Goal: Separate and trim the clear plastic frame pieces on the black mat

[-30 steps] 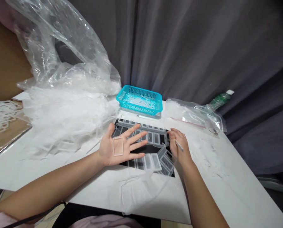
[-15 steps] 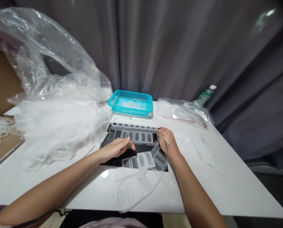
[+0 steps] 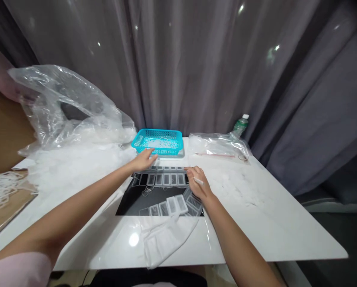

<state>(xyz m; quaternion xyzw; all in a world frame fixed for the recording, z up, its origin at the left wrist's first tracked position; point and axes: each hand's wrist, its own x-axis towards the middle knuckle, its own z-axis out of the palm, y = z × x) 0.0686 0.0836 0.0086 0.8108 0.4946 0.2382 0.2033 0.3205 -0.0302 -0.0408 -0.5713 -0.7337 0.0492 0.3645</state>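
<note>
My left hand [image 3: 143,160] is stretched forward with fingers apart, at the near edge of a blue plastic basket [image 3: 157,150] that holds white thin-framed pieces. Nothing shows in its fingers. My right hand [image 3: 201,187] is curled around a slim white pen-like tool [image 3: 198,181], beside the right end of a strip of clear rectangular compartments [image 3: 166,179]. That strip lies on a black sheet [image 3: 133,203]. Fanned over the sheet's near edge is another clear compartment strip [image 3: 172,205], and a soft white pouch-like material [image 3: 166,239] trails from it toward the table's front.
A big heap of white sheer material [image 3: 73,163] and a clear plastic bag [image 3: 85,91] fill the left side. White frames [image 3: 1,191] lie on brown cardboard at far left. At the back right are a flat clear bag [image 3: 217,145] and a green bottle [image 3: 241,125].
My left hand has moved forward from above the black sheet to the basket, and its fingers have spread. My right hand stays by the strip with the white tool. The view has tilted up.
</note>
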